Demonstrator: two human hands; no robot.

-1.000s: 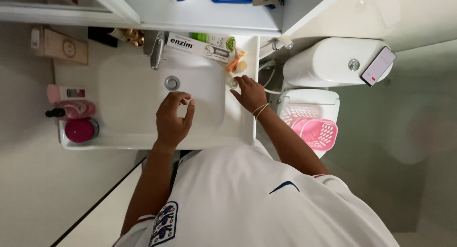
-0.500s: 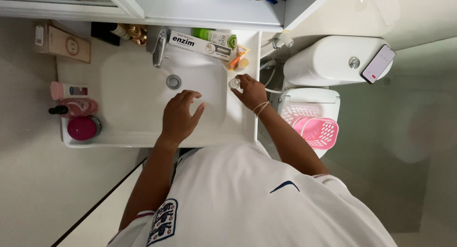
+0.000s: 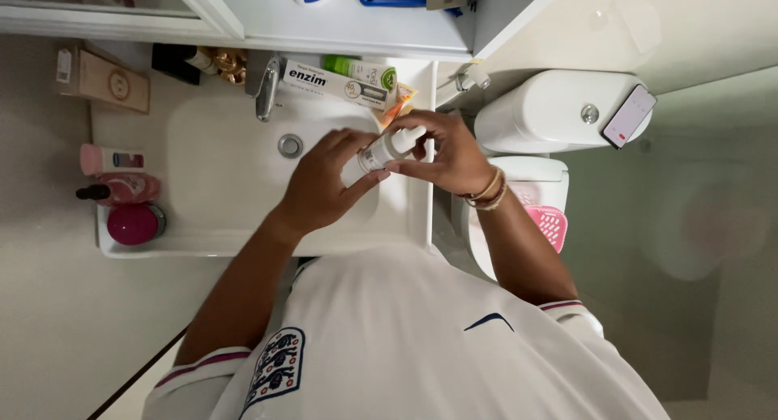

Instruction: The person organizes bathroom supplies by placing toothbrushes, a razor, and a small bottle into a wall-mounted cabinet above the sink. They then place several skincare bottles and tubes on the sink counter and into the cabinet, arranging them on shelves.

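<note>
A: Hands?
B: Left hand (image 3: 320,185) gripping base of small white bottle (image 3: 381,150). Right hand (image 3: 450,153) pinching cap end.
A: Bottle position?
B: Tilted, over right side of sink (image 3: 219,153), clear of basin. Toothpaste box (image 3: 332,81) behind, near tap (image 3: 266,88).

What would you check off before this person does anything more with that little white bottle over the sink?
1. Small white plastic bottle held by both hands: ok, the left hand grips its base and the right hand its cap end.
2. Bottle over the white ceramic basin: ok.
3. Cap on or off: cannot tell, fingers cover it.
4. Chrome tap not running: ok, no water shows.
5. White toothpaste box behind the basin clear of the hands: ok.
6. Smartphone on the white toilet cistern: not ok, it overhangs the edge.
</note>
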